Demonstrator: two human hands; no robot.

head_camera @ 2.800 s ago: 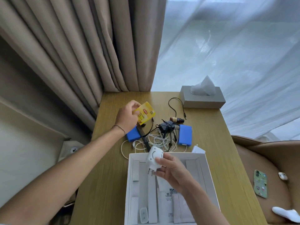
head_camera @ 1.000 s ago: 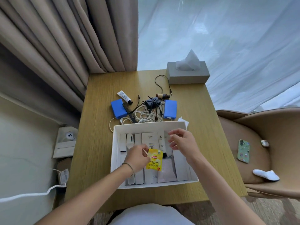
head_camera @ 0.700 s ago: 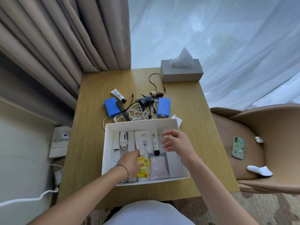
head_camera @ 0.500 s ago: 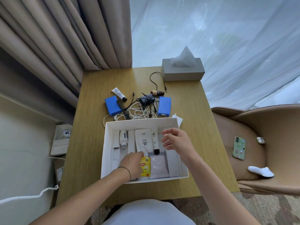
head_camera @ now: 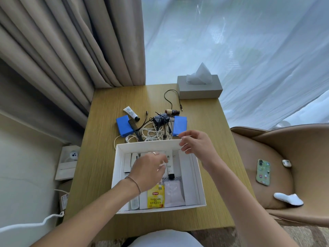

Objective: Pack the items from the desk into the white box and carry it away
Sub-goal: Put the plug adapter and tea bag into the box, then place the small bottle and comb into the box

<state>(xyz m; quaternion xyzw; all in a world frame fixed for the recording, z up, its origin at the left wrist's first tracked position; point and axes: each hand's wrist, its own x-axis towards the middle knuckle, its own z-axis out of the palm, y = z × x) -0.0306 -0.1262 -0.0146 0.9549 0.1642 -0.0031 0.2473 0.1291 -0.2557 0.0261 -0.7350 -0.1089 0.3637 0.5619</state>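
Observation:
The white box [head_camera: 198,177] sits on the wooden desk [head_camera: 213,139] in front of me. Inside lie a yellow tea bag [head_camera: 155,196], a pale sachet [head_camera: 172,193], a black-capped white tube [head_camera: 170,166] and white packets. My left hand [head_camera: 148,171] hovers open over the box's middle, holding nothing. My right hand [head_camera: 195,145] is open above the box's far right rim, fingers spread. Behind the box lie two blue blocks [head_camera: 123,126] [head_camera: 180,126], a black comb [head_camera: 135,130], a small white tube [head_camera: 131,113], a brown bottle [head_camera: 171,111], and tangled white and black cables [head_camera: 154,130].
A grey tissue box [head_camera: 200,89] stands at the desk's far right corner. Beige curtains [head_camera: 71,50] hang at the back left. To the right is a tan chair [head_camera: 284,166] holding a phone [head_camera: 263,172]. A white cable [head_camera: 26,227] runs along the floor on the left.
My left hand set the yellow tea bag down in the box, let go and rose toward the far side. My right hand shifted forward over the box's far rim.

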